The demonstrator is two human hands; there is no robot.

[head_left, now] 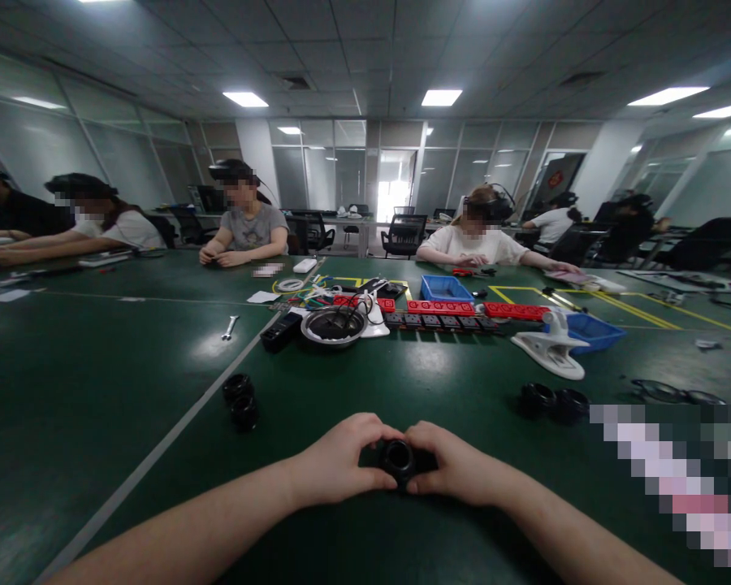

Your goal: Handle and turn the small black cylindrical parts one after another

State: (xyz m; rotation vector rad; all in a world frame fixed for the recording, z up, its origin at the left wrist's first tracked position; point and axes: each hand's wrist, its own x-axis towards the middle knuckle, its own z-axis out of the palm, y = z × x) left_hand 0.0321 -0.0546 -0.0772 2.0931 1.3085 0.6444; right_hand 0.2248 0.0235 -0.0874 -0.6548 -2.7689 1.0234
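Both hands meet around a small black ring-shaped part (397, 459) at the lower middle of the head view. My left hand (347, 459) has its thumb and fingers curled round the part's left side. From the right, my right hand (444, 459) closes on the same part with thumb and fingertips. The part's round opening faces up toward the camera. Two similar black parts (241, 400) stand near the pale seam on the left. Another pair of black parts (554, 401) sits on the green table (341, 390) to the right.
Farther back are a metal bowl (334, 327), a black device (281, 331), red socket strips (442, 308), blue bins (446, 288) and a white clamp base (551, 349). A wrench (230, 327) lies left, glasses (676, 392) right. Several people sit around the table.
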